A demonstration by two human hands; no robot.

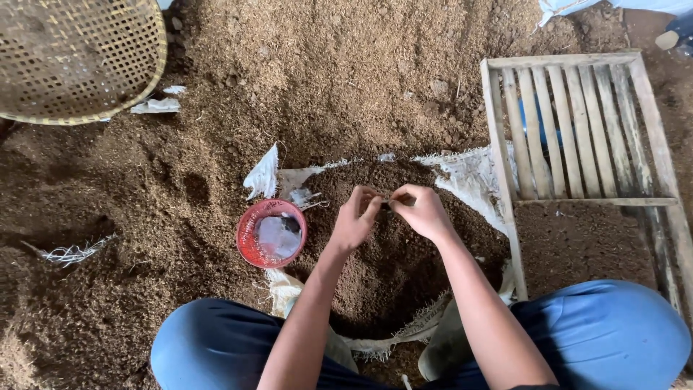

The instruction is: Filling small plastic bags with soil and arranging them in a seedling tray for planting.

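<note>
My left hand [355, 220] and my right hand [422, 211] meet over a heap of brown soil [390, 253] lying on a torn white sack [469, 177]. Between the fingertips of both hands sits a small dark thing [386, 206], too small to identify. A small round red basket [271, 232] with clear plastic pieces inside stands just left of my left hand. My knees in blue trousers [606, 332] frame the heap from below.
A wooden slatted frame [577, 130] lies on the right, its lower part over soil. A woven bamboo tray [76, 58] sits at top left. Loose brown sawdust-like ground [325, 72] spreads everywhere, with white sack scraps [155, 106] on it.
</note>
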